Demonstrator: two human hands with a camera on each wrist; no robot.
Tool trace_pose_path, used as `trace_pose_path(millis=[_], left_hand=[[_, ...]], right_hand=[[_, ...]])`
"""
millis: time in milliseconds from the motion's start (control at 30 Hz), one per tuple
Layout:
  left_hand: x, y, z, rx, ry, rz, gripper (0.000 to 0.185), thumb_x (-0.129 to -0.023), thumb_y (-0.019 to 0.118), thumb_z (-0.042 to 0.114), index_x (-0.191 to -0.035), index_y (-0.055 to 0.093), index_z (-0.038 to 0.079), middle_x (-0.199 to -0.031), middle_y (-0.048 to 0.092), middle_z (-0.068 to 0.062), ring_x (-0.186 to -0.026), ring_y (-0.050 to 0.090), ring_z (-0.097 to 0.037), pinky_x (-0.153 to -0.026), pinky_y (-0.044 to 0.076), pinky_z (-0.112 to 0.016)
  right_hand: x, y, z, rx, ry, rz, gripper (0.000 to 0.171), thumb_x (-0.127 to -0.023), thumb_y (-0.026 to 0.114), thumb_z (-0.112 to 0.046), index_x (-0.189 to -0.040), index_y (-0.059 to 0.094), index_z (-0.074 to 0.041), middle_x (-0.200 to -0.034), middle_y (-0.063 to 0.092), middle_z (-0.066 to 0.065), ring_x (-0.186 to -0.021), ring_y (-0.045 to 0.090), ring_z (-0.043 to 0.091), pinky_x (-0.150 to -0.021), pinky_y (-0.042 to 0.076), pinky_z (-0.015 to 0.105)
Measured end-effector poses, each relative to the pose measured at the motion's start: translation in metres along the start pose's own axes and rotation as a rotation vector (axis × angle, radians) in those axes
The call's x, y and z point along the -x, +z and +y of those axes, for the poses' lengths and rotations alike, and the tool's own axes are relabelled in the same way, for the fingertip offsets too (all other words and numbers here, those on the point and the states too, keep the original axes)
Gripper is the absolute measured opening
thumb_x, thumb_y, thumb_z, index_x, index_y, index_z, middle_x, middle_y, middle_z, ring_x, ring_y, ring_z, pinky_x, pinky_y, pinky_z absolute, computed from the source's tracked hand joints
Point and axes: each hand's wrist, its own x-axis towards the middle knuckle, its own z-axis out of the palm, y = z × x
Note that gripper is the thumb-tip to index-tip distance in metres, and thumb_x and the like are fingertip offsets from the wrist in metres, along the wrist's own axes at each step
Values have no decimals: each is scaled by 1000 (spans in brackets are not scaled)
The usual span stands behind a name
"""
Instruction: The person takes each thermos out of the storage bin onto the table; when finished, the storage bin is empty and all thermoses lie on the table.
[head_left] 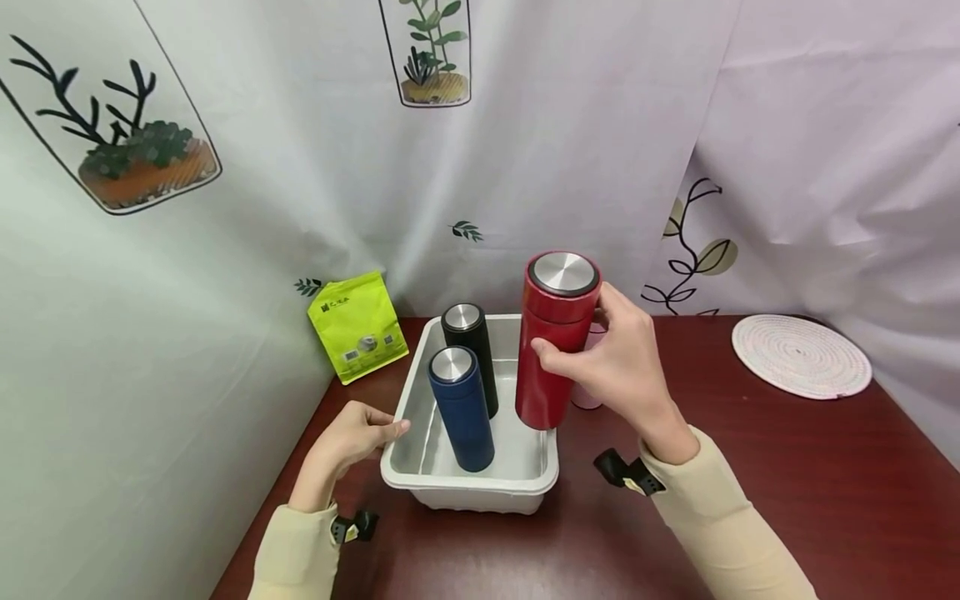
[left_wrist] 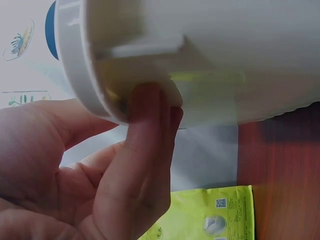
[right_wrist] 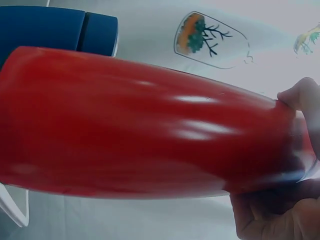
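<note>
Dark red tabletop, plant-print curtain behind; one flask lifted over a white tub.
Head view: right hand point(head_left: 626, 362) wraps the red flask point(head_left: 555, 342) near its cap, base tilted over the tub point(head_left: 472, 487) beside the blue flask point(head_left: 461, 408) and black flask point(head_left: 470, 354); left hand point(head_left: 352, 437) steadies the rim. Left wrist view: fingers point(left_wrist: 145, 145) hooked under the tub lip, green pouch point(left_wrist: 210, 215) beyond. Right wrist view: red flask fills frame, fingertips point(right_wrist: 300, 97) curled round it.

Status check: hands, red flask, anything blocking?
Right hand grips red flask, base low at white bin's right edge. Left hand holds bin's left rim. Blue flask and black flask upright in bin, beside red.
</note>
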Motion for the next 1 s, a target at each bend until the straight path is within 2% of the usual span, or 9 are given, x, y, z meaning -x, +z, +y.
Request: trace_pose_path(millis=[300, 633, 1000], left_hand=[[0, -1, 3, -17, -7, 2, 37, -79, 71, 20, -100, 65, -10, -92, 64, -18, -74, 63, -22, -65, 54, -40], [0, 1, 1, -20, -5, 5, 40, -76, 73, 23, -99, 66, -9, -92, 64, -18, -72, 63, -22, -65, 54, -40], [0, 0, 0, -15, -1, -4, 40, -77, 72, 22, -100, 65, -10, -94, 64, -19, -73, 64, -23, -65, 54, -40]], right_hand=[[3, -10, 11, 52, -7, 49, 43, -62, 79, -3, -99, 58, -2, -88, 60, 6, -70, 52, 10, -54, 42, 15], [9, -23, 32, 72, 87, 60, 46, -62, 79, -2, -102, 58, -2, -89, 61, 4, -73, 56, 0, -63, 48, 12], [20, -23, 86, 126, 139, 26, 46, -63, 81, -23, -103, 58, -16, -89, 60, -7, -69, 58, 3, -58, 50, 17]])
